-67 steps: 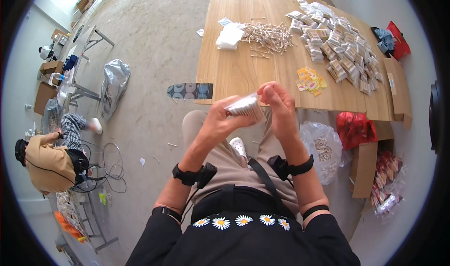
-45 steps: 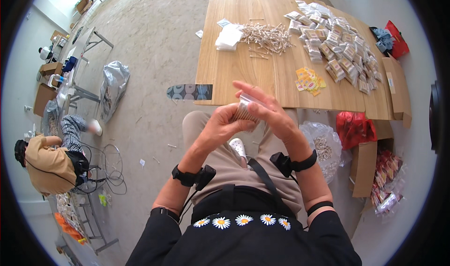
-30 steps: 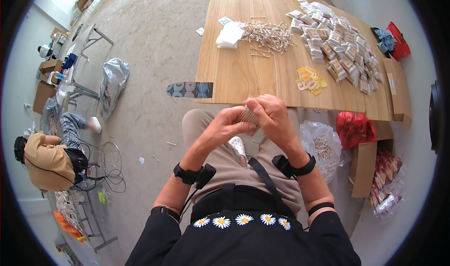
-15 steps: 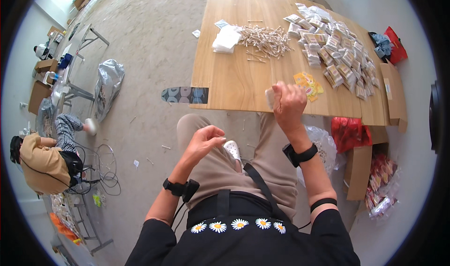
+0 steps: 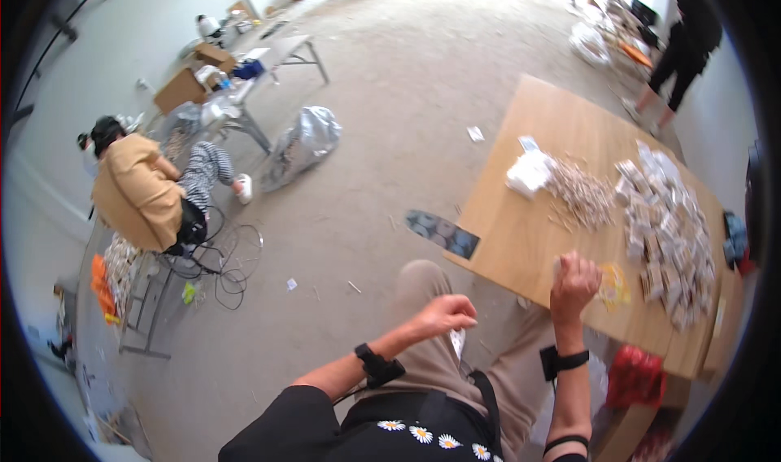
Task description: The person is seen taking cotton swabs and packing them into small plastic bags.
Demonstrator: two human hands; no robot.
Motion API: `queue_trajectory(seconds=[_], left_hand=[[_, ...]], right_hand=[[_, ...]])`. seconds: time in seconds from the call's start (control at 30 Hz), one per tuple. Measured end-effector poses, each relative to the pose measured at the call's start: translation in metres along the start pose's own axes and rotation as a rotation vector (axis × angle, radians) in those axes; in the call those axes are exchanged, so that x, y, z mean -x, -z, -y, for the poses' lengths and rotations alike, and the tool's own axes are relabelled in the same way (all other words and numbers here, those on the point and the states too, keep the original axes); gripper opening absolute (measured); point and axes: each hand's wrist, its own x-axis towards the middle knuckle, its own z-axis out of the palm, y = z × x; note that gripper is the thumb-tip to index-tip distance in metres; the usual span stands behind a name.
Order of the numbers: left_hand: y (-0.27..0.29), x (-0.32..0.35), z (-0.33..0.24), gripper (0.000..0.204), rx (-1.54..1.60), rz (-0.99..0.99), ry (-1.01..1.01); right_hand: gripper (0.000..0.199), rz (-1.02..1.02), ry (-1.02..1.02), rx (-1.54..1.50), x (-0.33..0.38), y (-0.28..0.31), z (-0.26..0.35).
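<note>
My right hand (image 5: 576, 283) is raised over the table's near edge with its fingers curled closed. A pale sliver of a small packet (image 5: 557, 264) shows at its fingertips; the fingers hide the rest. Beside that hand lie yellow printed cards (image 5: 615, 285). My left hand (image 5: 443, 314) hovers above my lap, its fingers loosely bent in and nothing visible in them. Farther back on the wooden table (image 5: 508, 222) is a loose heap of cotton swabs (image 5: 582, 192), with white plastic bags (image 5: 530, 174) at its left. Many packed swab bundles (image 5: 667, 234) fill the right side.
A grey patterned piece (image 5: 441, 233) sticks out from the table's left corner. Red plastic bags (image 5: 634, 377) and a cardboard box (image 5: 626, 433) stand below the near right side. A seated person (image 5: 146, 189), cables (image 5: 232, 254) and a silver sack (image 5: 305, 146) are at left. Another person (image 5: 683, 51) stands far right.
The view has swung left, so the table now sits farther right and looks tilted. My right hand stays by the yellow cards, still closed; my left hand remains over my lap.
</note>
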Motion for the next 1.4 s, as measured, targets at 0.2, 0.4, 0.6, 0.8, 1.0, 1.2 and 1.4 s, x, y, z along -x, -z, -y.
queue_trajectory(seconds=[0.2,0.4,0.6,0.8,1.0,1.2,1.4], left_hand=[[0.001,0.011,-0.019,0.025,-0.082,-0.019,0.015],[-0.005,0.009,-0.028,0.025,-0.043,0.031,0.017],[-0.001,0.005,-0.041,0.025,-0.065,0.0,-0.03],[0.001,-0.003,-0.038,0.022,-0.052,0.002,-0.1],[-0.006,0.008,-0.042,0.022,-0.08,-0.001,-0.116],[-0.008,-0.001,-0.05,0.022,-0.064,0.032,-0.111],[-0.002,0.006,-0.077,0.021,0.185,-0.086,-0.398]], right_hand=[[0.016,0.091,0.036,-0.12,0.003,-0.006,0.007],[0.018,0.11,0.029,-0.063,0.02,-0.02,0.003],[0.021,-0.119,-0.092,-0.107,0.01,-0.019,0.007],[0.022,0.077,-0.023,-0.095,-0.001,-0.017,0.014],[0.02,0.137,0.031,-0.07,0.025,-0.019,0.015],[0.023,0.107,-0.106,-0.126,0.037,-0.031,-0.001],[0.032,0.033,-1.148,-1.518,-0.017,0.035,0.03]])
